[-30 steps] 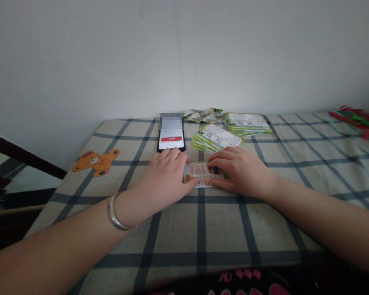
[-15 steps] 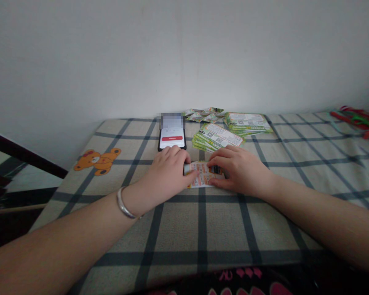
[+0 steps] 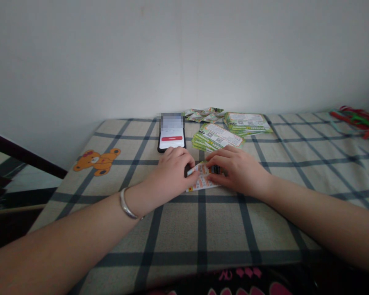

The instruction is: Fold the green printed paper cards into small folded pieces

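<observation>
A small printed leaflet with orange and white patches lies on the checked cloth between my hands. My left hand pinches its left edge, which is lifted and bent a little, between thumb and curled fingers. On the right side my right hand rests on the leaflet, its thumb and fingertips a small gap apart with the paper showing between them; I cannot tell whether it grips the sheet. Just beyond my left fingers lies a phone with a lit screen. A fan of green leaflets lies past my right fingers.
Folded leaflets lie by the wall, beside a flat stack of green leaflets. An orange bear picture is at the left of the checked cloth. Red and green fabric lies far right.
My left hand has shifted slightly right and nearer, and the leaflet's left edge is now raised and bent. My right hand has barely moved.
</observation>
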A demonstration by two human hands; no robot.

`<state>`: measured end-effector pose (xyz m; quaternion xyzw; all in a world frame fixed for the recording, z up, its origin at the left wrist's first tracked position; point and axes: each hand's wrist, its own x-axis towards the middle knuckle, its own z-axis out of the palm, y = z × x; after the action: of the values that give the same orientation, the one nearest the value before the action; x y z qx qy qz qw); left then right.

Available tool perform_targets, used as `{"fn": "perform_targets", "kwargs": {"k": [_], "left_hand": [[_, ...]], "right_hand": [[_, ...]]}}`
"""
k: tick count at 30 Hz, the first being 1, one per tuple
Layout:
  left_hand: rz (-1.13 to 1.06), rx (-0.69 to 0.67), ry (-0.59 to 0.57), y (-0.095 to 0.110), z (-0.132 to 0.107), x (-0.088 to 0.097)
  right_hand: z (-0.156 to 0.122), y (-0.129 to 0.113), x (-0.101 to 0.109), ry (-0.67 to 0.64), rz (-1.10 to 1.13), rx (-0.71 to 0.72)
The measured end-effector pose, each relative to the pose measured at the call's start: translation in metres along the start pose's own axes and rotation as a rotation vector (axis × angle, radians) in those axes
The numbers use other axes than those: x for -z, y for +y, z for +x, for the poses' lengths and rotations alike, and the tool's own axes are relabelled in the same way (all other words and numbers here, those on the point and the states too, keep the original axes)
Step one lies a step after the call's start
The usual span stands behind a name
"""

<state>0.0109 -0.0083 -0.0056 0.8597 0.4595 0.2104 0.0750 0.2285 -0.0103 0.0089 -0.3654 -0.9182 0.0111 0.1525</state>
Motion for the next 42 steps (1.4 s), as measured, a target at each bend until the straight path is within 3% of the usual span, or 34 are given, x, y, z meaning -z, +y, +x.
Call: {"fn": "perform_targets", "kwargs": {"k": [7,17,25,31,37,42], "left_hand": [[-0.106,-0.036,0.003,0.003,0.003,0.002],[-0.339,0.036,0.045,0.003,0.002,0.003],[-0.162,0.052,-0.008,-0.002,0.003,0.005],[-0.19,0.055,0.013,-0.002,0.004,0.009],[-0.251,0.089,0.03,-0.004,0.005,0.009],[-0.28,0.092,0.045,-0.006,0.005,0.009]], "right_hand": [[0.003,0.004,-0.004,0.039,0.064,-0.032],[0.004,0.011,-0.01,0.133,0.195,-0.05],[0.003,0.01,-0.011,0.171,0.266,-0.129],[0.0,0.012,-0.01,0.174,0.269,-0.239],[0.0,0.016,-0.012,0.157,0.463,-0.32],[0.0,0.019,-0.012,0.181,0.48,-0.348]]}}
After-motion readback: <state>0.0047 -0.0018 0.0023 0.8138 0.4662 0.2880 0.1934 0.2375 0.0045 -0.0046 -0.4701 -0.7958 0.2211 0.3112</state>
